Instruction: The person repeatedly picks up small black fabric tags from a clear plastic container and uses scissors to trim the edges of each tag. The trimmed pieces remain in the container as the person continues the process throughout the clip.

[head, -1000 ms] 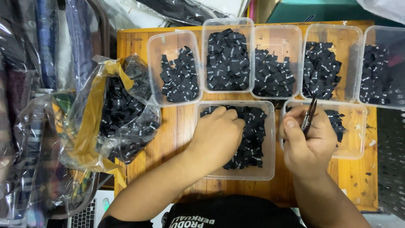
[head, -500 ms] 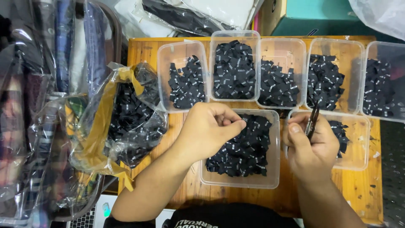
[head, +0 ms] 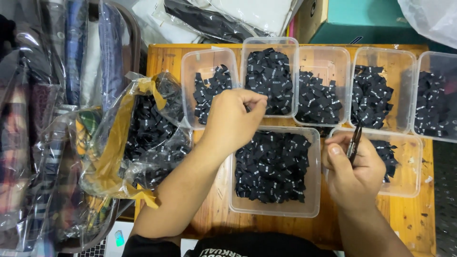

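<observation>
Hands over tubs of black labels

Fingers of the left hand (head: pixel 232 121) are curled together into a loose fist, with the tips pinched near the thumb; what they pinch, if anything, I cannot tell. This hand hovers just behind the large tub (head: pixel 273 204), the clear plastic one in the middle of the bench (head: pixel 164 59), which is full of small black fabric labels (head: pixel 271 166). The right hand (head: pixel 354 173) is just right of the large tub, its fingers closed around dark tweezers (head: pixel 354 142) that point away from the person. Under this hand stands another clear tub (head: pixel 404 188) with a few black labels inside.

Behind the large tub, a row of five clear tubs (head: pixel 319 52) holds more black labels, sorted in heaps. Left of the large tub lies a crumpled clear bag (head: pixel 143 138) with yellow tape, also filled with labels. The bench is of light wood. Further left are garments packed in clear plastic (head: pixel 43 119), and behind the row a teal box (head: pixel 362 21).
</observation>
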